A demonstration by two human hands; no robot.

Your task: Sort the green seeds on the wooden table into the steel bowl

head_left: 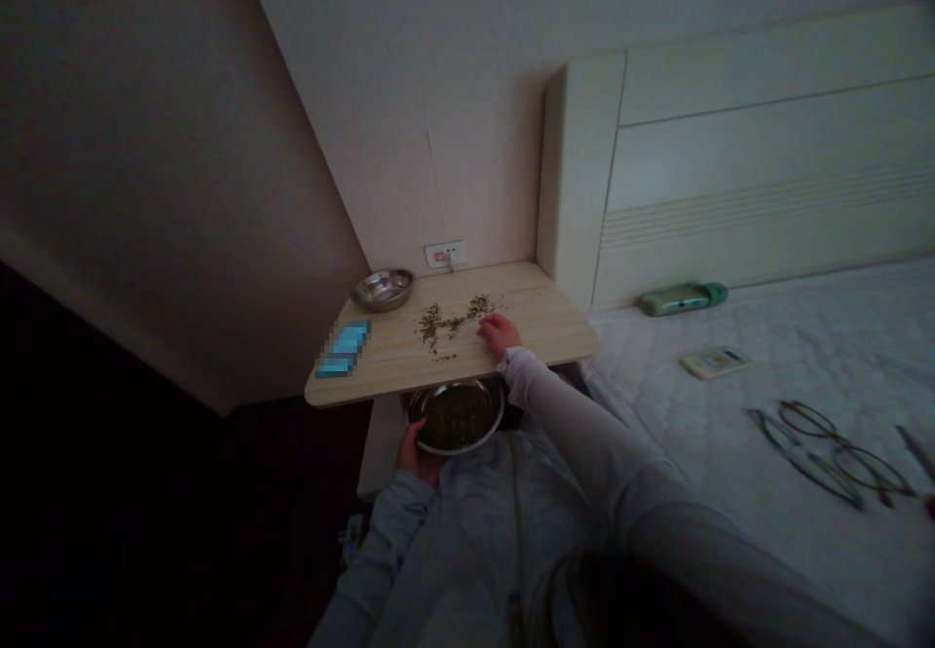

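Your left hand [415,455] grips the large bowl [467,451] at that bowl's 8 o'clock, thumb on the rim, the other fingers mostly hidden. Take the board [544,297] as a dial with 12 toward the wall: the large bowl is at 6, just below the front edge, with a dark green layer inside. Your right hand [501,333] is at 3, low over the board, its fingers bent and narrow together; you cannot tell whether they pinch anything. Beside them lie the grains [430,323], too small to count, in two main patches, one toward 1 and one between 9 and 10, joined by a thin strip, with one small scatter toward 7. You have one small bowl [384,308] at 10, making two bowls in all, and one blue screen [343,348], blurred, just before 9. One socket [436,255] is on the wall at 12. Beyond 3, on the bed [643,385], lie one green case [683,299], one white device [716,362] and brown glasses [839,444].
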